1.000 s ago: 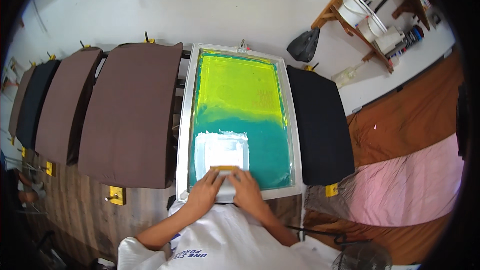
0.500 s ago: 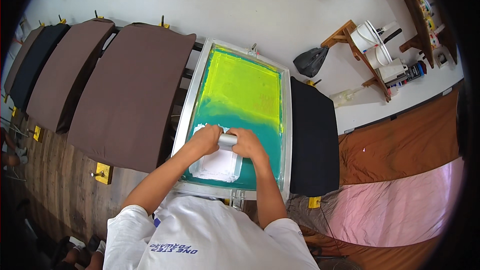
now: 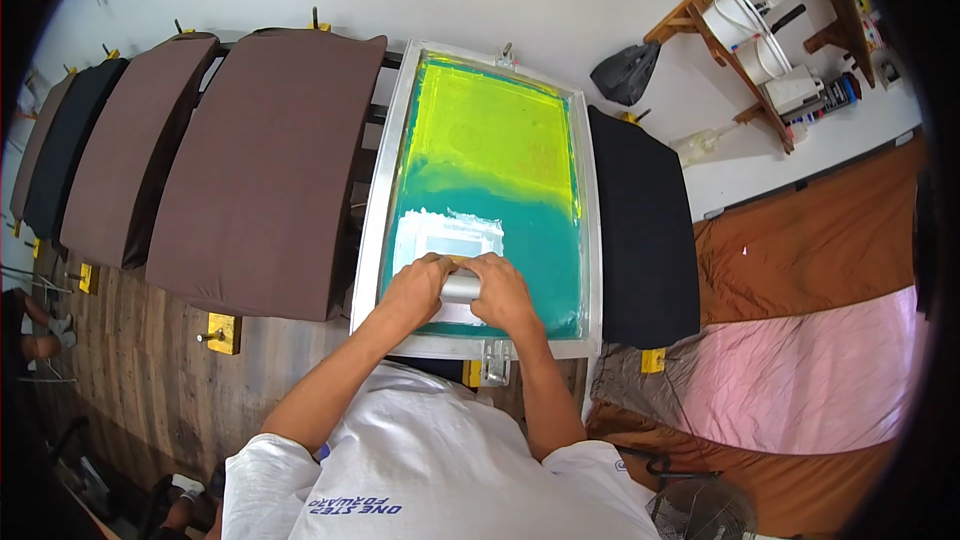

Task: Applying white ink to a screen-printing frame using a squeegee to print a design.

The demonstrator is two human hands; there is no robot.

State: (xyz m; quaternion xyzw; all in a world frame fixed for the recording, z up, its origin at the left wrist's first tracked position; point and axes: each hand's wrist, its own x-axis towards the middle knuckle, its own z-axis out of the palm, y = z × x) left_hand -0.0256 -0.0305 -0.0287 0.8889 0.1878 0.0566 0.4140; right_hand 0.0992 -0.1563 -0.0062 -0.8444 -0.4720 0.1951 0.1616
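My left hand (image 3: 410, 293) and my right hand (image 3: 500, 295) grip a squeegee (image 3: 460, 285) with a silver handle and yellow edge, one hand at each end. It rests over a patch of white ink (image 3: 445, 225) in the lower half of a screen in an aluminium frame (image 3: 590, 190). The screen's upper part carries bright yellow-green ink (image 3: 495, 120) over teal mesh (image 3: 535, 250). My fingers are curled over the squeegee's top.
Brown cloth-covered platens (image 3: 260, 160) line the left; a black one (image 3: 645, 220) is at right. Beyond are wooden shelves (image 3: 690, 15) with white tubs and a dark bag (image 3: 625, 70). Brown-and-pink fabric (image 3: 790, 370) spreads at lower right. Other people's legs (image 3: 40, 340) show at left.
The squeegee in my hands went forward over the white patch by half a second ago, and now sits a little further back toward me. The camera view has shifted too.
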